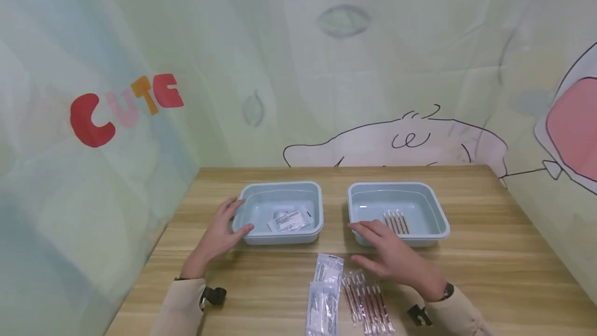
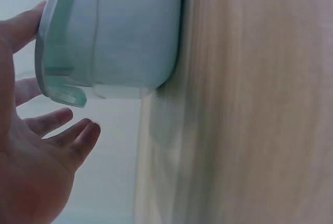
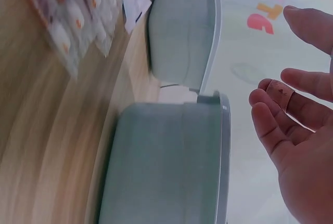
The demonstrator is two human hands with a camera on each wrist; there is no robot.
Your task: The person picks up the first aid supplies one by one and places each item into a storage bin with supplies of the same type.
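Observation:
My left hand (image 1: 223,232) is at the left side of a light blue plastic basin (image 1: 282,239), its thumb and fingers spread by the rim. In the left wrist view the left hand (image 2: 41,151) has its thumb against the rim. Inside that basin lie flat printed packets (image 1: 290,220). My right hand (image 1: 394,255) hovers over the near left corner of a second blue basin (image 1: 429,237), fingers loosely extended and holding nothing. A row of cotton swabs with reddish-brown sticks (image 1: 396,222) lies in this basin. The right wrist view shows the right hand (image 3: 302,115) apart from the rim.
On the wooden table (image 1: 261,289), in front of the basins, lie more printed packets (image 1: 323,305) in clear wrapping. Beside them are several wrapped brown swabs (image 1: 368,305). A printed curtain (image 1: 261,66) stands behind the table and along its sides.

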